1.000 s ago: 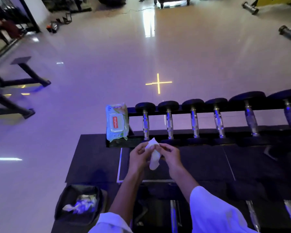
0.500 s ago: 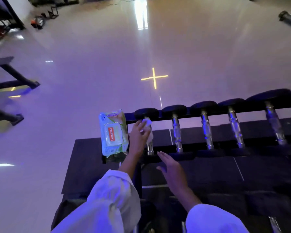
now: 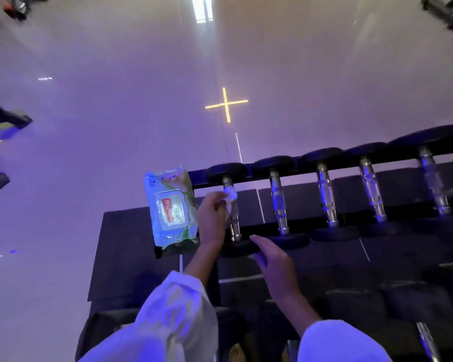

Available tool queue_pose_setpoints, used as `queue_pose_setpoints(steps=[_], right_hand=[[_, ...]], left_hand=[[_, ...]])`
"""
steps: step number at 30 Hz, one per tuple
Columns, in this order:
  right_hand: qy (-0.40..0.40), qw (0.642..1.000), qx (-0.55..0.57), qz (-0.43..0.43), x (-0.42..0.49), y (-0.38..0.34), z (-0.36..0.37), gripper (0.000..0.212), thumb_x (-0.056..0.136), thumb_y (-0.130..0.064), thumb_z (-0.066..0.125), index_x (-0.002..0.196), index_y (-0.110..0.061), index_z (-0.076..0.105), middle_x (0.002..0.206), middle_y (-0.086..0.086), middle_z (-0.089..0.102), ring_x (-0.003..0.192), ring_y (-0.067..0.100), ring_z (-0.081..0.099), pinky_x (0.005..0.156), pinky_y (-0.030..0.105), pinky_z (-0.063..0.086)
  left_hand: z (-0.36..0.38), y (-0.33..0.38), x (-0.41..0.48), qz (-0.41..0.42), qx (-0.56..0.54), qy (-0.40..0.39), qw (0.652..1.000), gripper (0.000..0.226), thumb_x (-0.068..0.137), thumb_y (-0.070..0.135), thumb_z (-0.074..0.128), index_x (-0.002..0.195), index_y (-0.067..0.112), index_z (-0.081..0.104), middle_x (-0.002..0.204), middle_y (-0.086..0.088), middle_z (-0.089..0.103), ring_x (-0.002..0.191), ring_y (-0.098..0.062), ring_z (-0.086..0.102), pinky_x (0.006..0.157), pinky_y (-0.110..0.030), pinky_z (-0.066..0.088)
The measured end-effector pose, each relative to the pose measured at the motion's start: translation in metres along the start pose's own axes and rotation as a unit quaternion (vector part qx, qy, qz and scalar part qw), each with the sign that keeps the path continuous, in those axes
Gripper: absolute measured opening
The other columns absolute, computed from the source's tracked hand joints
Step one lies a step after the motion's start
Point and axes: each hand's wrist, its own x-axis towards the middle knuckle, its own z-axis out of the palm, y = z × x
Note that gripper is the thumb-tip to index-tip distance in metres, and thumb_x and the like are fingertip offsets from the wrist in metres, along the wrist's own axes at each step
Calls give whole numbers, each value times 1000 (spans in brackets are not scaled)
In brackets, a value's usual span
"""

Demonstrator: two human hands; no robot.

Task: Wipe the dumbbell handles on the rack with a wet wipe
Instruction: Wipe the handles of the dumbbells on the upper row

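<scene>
L hand (image 3: 212, 220) grips the wet wipe (image 3: 230, 195) round the far end of the leftmost dumbbell handle (image 3: 234, 226) on the rack (image 3: 199, 180), handle running far-to-near, so the stroke prob. goes toward the near end; R hand (image 3: 275, 259), fingers open, hovers just beside its near head (image 3: 237, 250).

Left hand (image 3: 211, 220): grips the wet wipe (image 3: 230, 195), pressing it round the upper part of the leftmost dumbbell handle (image 3: 234, 226); white sleeve (image 3: 173, 317) below
Right hand (image 3: 275, 259): fingers straight, over that dumbbell's near black head (image 3: 237, 249); contact cannot be told
Rack (image 3: 199, 180): dark; a row of dumbbells (image 3: 324, 194) lies across it, chrome handles side by side
Wipes pack (image 3: 171, 209): green and white, red label; on the rack's left end, just beside the left hand
Floor (image 3: 115, 126): glossy, pale; a yellow cross (image 3: 226, 104) glows on it beyond the rack
</scene>
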Motion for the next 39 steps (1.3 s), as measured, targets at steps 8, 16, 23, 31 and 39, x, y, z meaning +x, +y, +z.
queue_pose_setpoints(steps=[8,16,23,31,39], right_hand=[[-128,970,-205,-1,28,-28,-13,30,81,-12,62,110,-17,60,111,-2,64,105,18,60,78,28,48],[-97,968,-208,-105,21,-17,1,63,22,-32,91,79,-19,70,77,-7,68,83,12,69,95,38,46],[-76,964,-220,-131,36,-4,-9,50,19,-25,91,64,-25,70,57,-13,65,64,3,68,100,34,40],[-29,973,-199,-114,29,-15,-6,49,35,-27,90,77,-23,66,71,-7,58,61,11,62,107,44,26],[-192,932,-269,-148,54,-4,-20,36,72,-25,70,107,-18,68,104,3,71,121,10,53,115,31,19]], left_hand=[[-5,-2,-2,-84,-53,14,995,24,77,-13,51,83,3,67,78,1,62,65,-1,53,57,-10,37],[-11,1,13,-44,-33,-22,998,17,79,3,65,95,8,67,89,0,62,80,-13,56,64,-19,38],[-2,-1,2,-38,-42,31,998,19,75,-9,59,86,3,69,89,0,62,83,-16,58,65,-2,36],[-12,3,6,13,6,-37,999,22,77,-4,63,93,7,72,95,-1,63,85,-13,59,67,-4,36],[-17,-2,-14,-14,-1,-17,1000,28,68,-17,56,82,3,72,85,2,63,77,-7,56,67,2,35]])
